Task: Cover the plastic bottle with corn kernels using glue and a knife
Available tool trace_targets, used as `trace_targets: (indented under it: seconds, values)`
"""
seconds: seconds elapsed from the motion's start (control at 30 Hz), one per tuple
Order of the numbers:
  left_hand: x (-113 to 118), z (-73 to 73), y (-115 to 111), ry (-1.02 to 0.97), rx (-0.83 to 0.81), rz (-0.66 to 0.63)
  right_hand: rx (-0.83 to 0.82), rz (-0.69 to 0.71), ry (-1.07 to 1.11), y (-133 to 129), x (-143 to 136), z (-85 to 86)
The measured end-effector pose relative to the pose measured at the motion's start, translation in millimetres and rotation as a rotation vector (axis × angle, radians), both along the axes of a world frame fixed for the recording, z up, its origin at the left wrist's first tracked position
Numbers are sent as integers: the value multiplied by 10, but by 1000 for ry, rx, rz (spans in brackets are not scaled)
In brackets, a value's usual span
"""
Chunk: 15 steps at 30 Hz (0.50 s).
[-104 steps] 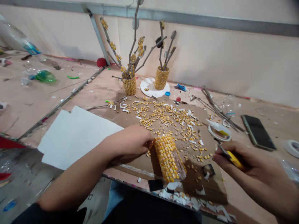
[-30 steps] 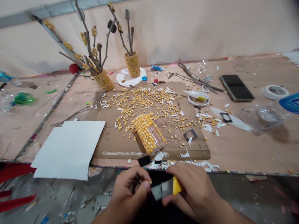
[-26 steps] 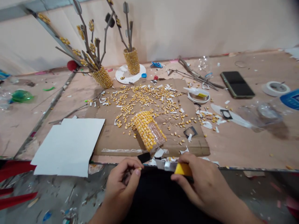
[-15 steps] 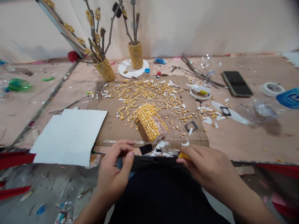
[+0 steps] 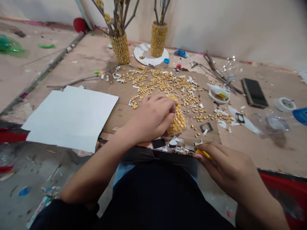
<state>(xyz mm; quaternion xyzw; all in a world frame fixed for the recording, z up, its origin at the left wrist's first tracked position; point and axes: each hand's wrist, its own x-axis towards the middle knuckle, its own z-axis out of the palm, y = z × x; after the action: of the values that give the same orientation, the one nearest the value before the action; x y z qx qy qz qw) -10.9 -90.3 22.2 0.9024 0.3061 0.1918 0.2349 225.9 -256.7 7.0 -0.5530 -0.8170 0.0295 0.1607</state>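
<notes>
My left hand [image 5: 155,116] lies over the corn-covered clear cylinder [image 5: 177,119], its fingers curled around the upper side and hiding much of it. The cylinder rests on a cardboard sheet [image 5: 115,110] strewn with loose corn kernels [image 5: 165,83]. At the table's front edge my right hand [image 5: 223,159] is closed on a yellow-handled cutter [image 5: 203,154], its tip near white paper scraps [image 5: 176,140]. A small black piece [image 5: 158,143] lies left of these scraps.
Two corn-covered vases [image 5: 120,49] with twigs stand at the back, one on a white plate [image 5: 141,52]. White board [image 5: 72,116] lies left. Glue on a tape roll, a phone [image 5: 254,92], another tape roll [image 5: 285,104] and clear plastic [image 5: 272,123] are at right.
My left hand has moved up and right from the table edge onto the corn-covered cylinder. My right hand still holds the yellow cutter. The camera view has shifted.
</notes>
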Motion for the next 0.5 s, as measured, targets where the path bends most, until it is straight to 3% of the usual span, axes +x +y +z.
trace_targets:
  seconds: [0.5]
  values:
    - [25,-160,69,-181,23,-58,52,-12,-41,147,-184,-38]
